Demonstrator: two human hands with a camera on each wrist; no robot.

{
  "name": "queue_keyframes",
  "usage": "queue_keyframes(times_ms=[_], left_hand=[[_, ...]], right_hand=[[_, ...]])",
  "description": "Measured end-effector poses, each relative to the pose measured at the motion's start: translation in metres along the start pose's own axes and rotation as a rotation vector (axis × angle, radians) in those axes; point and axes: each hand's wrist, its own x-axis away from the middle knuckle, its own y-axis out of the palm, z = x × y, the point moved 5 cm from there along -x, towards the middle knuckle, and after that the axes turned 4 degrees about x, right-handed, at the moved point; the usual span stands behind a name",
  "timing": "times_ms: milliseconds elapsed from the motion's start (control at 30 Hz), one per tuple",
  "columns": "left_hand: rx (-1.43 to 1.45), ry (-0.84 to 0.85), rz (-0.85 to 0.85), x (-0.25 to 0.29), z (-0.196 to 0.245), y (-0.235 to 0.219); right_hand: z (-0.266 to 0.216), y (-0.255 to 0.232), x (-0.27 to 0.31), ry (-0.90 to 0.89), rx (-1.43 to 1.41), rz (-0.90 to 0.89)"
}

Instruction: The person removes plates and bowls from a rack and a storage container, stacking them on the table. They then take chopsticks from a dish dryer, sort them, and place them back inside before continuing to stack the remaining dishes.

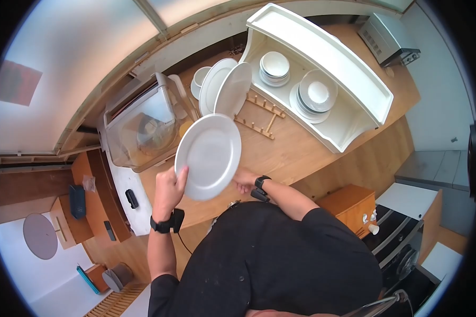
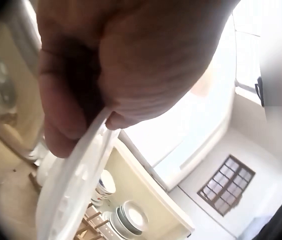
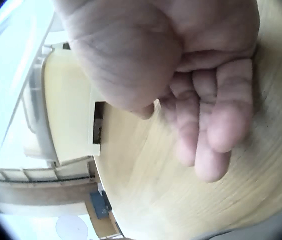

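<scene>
My left hand [image 1: 169, 187] grips a white oval plate [image 1: 210, 153] by its near left rim, thumb on the face and fingers behind. The plate is held up, tilted, in front of the wooden peg rack [image 1: 258, 117]. Seen edge-on in the left wrist view, the plate [image 2: 76, 185] sits between thumb and fingers. My right hand [image 1: 244, 180] is low beside the plate's right edge, partly covered by it. In the right wrist view, this hand [image 3: 181, 90] holds nothing, its fingers loosely bent over the wooden table. Two more white plates [image 1: 236, 87] stand tilted at the rack's left end.
A white shelf unit [image 1: 322, 50] holds stacked bowls [image 1: 274, 68] and stacked plates [image 1: 313, 98]. At left stands a clear-lidded bin [image 1: 137, 134] with dishes inside. Behind the standing plates is a white cup or bowl [image 1: 200, 77]. A silver appliance [image 1: 387, 39] stands far right.
</scene>
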Motion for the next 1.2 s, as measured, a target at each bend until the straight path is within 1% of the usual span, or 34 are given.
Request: queue_keyframes(times_ms=[67, 100, 133, 167, 233, 333, 400, 467, 500, 533, 600, 700, 800, 933, 1033, 1100, 1133, 1167, 1200], left_hand=[[0.148, -0.206, -0.036, 0.033, -0.062, 0.007], [0.232, -0.279, -0.049, 0.047, -0.088, 0.012], [0.319, -0.351, -0.061, 0.062, -0.113, 0.019], [0.407, -0.424, -0.073, 0.076, -0.134, 0.025], [0.461, -0.483, -0.086, 0.094, -0.171, 0.033], [0.549, -0.548, -0.063, 0.117, -0.231, 0.046], [0.595, -0.579, -0.017, 0.132, -0.270, 0.056], [0.547, -0.635, -0.044, 0.149, -0.323, 0.076], [0.523, -0.661, -0.060, 0.154, -0.341, 0.081], [0.503, -0.699, -0.054, 0.152, -0.318, 0.065], [0.528, -0.666, -0.005, 0.155, -0.345, 0.076], [0.475, -0.644, 0.022, 0.156, -0.363, 0.077], [0.441, -0.589, 0.037, 0.152, -0.379, 0.077], [0.421, -0.555, 0.047, 0.146, -0.388, 0.075], [0.260, -0.506, 0.042, 0.141, -0.393, 0.073], [0.228, -0.495, 0.036, 0.140, -0.391, 0.072], [0.194, -0.502, 0.033, 0.139, -0.378, 0.061], [0.157, -0.509, 0.030, 0.137, -0.368, 0.053], [0.026, -0.463, 0.021, 0.133, -0.359, 0.049]], right_hand=[[0.005, -0.003, -0.007, -0.096, -0.408, 0.051], [0.004, -0.004, -0.010, -0.140, -0.608, 0.075], [-0.008, -0.004, -0.006, -0.147, -0.809, 0.043], [-0.016, 0.000, -0.008, -0.176, -0.864, -0.012], [-0.034, 0.008, -0.012, -0.238, -0.969, -0.120], [-0.050, 0.029, -0.022, -0.218, -0.519, 0.211], [-0.047, 0.037, -0.039, -0.235, -0.335, 0.292], [-0.047, 0.043, -0.047, -0.224, -0.159, 0.355], [-0.051, 0.045, -0.048, -0.207, -0.078, 0.381], [-0.053, 0.049, -0.049, -0.190, 0.003, 0.407], [-0.060, 0.058, -0.049, -0.168, 0.025, 0.454], [-0.058, 0.066, -0.059, -0.175, 0.098, 0.481], [-0.071, 0.074, -0.049, -0.170, 0.121, 0.494], [-0.078, 0.081, -0.038, -0.169, 0.109, 0.538], [-0.083, 0.082, -0.026, -0.144, 0.114, 0.481], [-0.071, 0.076, -0.025, -0.142, 0.047, 0.446], [-0.063, 0.072, -0.026, -0.142, 0.012, 0.428], [-0.055, 0.064, -0.023, -0.138, -0.004, 0.446], [-0.044, 0.057, -0.019, -0.134, -0.021, 0.460]])
